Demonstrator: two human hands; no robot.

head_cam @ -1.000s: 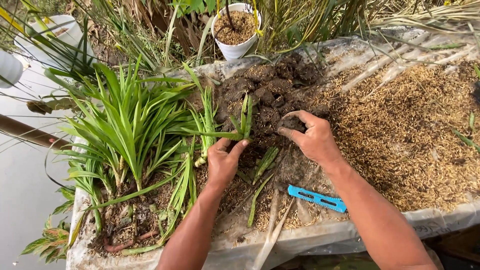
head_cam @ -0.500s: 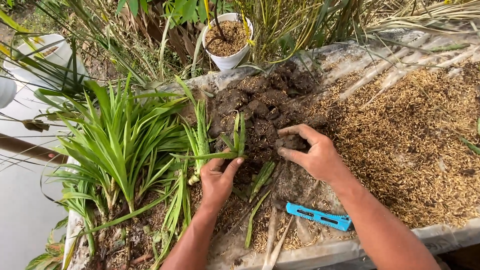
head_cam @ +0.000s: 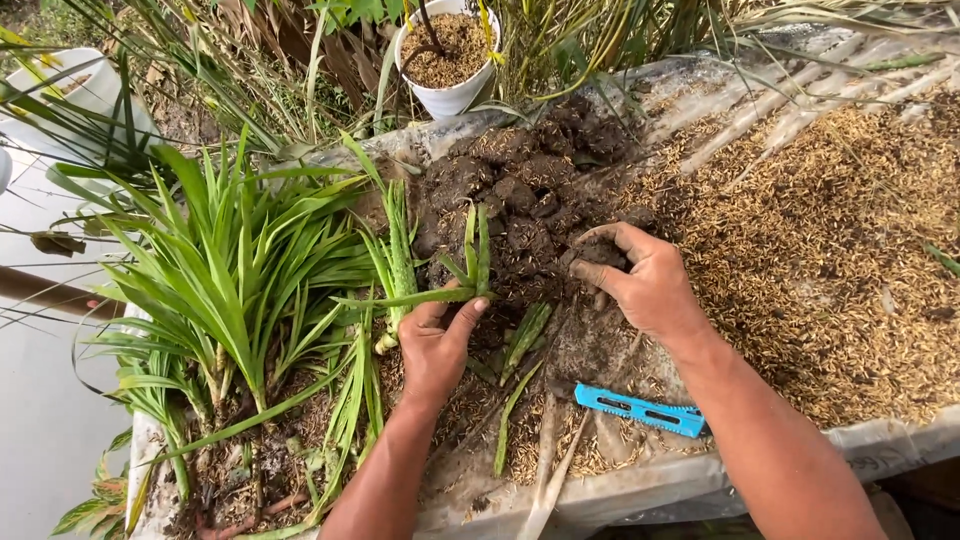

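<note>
Seedling (head_cam: 472,262), a small green offshoot w/ stiff upright leaves, stands at the near edge of the dark soil clods (head_cam: 520,195), and your left hand (head_cam: 436,345) is pinched round its base, thumb and fingers closed on the lower stem so it's held upright. Your right hand (head_cam: 645,285) is cupped and mostly closed over a lump of that dark soil just beside the plant; can't tell how much is in the palm since the fingers hide it.

Judging from how things lie: the plant is positioned but not yet firmed in, roots/base aren't visible, and soil is only partly drawn up to it. Several loose cut leaves (head_cam: 527,335) lie on the plastic sheet (head_cam: 640,490) below your hands, unplanted. A big clump of long-leaved green plants (head_cam: 230,270) sits to your left, apparently not divided further yet. Rice-husk mulch (head_cam: 830,250) is spread to the right, apart from the dark soil, only mixed at the border. Blue serrated tool (head_cam: 640,410) rests untouched near your right wrist. White pot (head_cam: 448,60) at the back holds husk mix w/ no seedling in it, so potting looks like it's left to do
</note>
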